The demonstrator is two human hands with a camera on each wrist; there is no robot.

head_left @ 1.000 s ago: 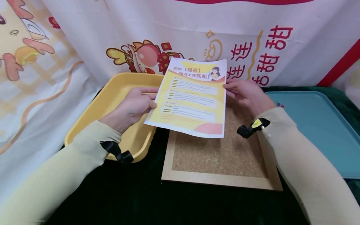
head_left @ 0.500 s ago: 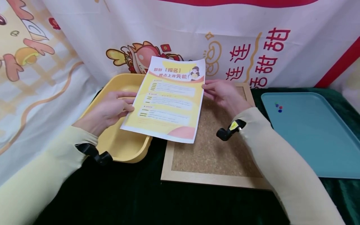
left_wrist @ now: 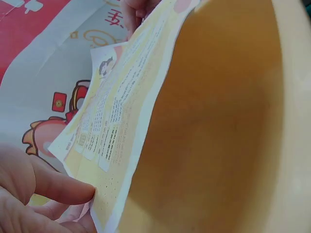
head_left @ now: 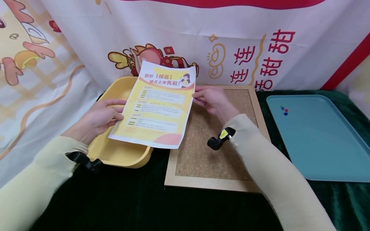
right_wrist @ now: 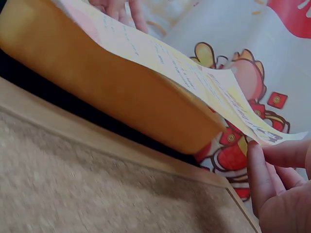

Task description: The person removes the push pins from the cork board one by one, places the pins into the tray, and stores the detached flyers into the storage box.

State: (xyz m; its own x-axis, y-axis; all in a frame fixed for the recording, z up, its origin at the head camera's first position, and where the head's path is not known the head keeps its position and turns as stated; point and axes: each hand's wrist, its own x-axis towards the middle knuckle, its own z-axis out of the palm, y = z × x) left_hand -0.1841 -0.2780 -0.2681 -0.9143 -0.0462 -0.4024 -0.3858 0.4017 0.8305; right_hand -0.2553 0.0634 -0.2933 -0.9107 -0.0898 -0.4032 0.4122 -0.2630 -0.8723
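Observation:
A yellow and white printed flyer (head_left: 156, 109) is held up between both hands, above the yellow tray's right side and the left edge of the corkboard. My left hand (head_left: 96, 118) pinches its left edge between thumb and fingers, seen close in the left wrist view, where the flyer (left_wrist: 112, 121) bends slightly. At the opposite edge my right hand (head_left: 214, 101) pinches the paper with thumb and fingertips (right_wrist: 255, 150). Beneath lies the yellow tray (head_left: 124, 157), partly covered by the flyer. The wood-framed corkboard (head_left: 214, 160) lies flat below the right hand and forearm.
On the right sits a blue-green tray (head_left: 326, 141) with several small coloured pieces (head_left: 284, 111) near its upper left corner. Dark green cloth (head_left: 138, 199) covers the table. A printed white curtain (head_left: 179, 29) hangs close behind the trays and board.
Both hands have carried the flyer leftward, from over the corkboard to mostly over the yellow tray. More of the corkboard and the blue-green tray now shows.

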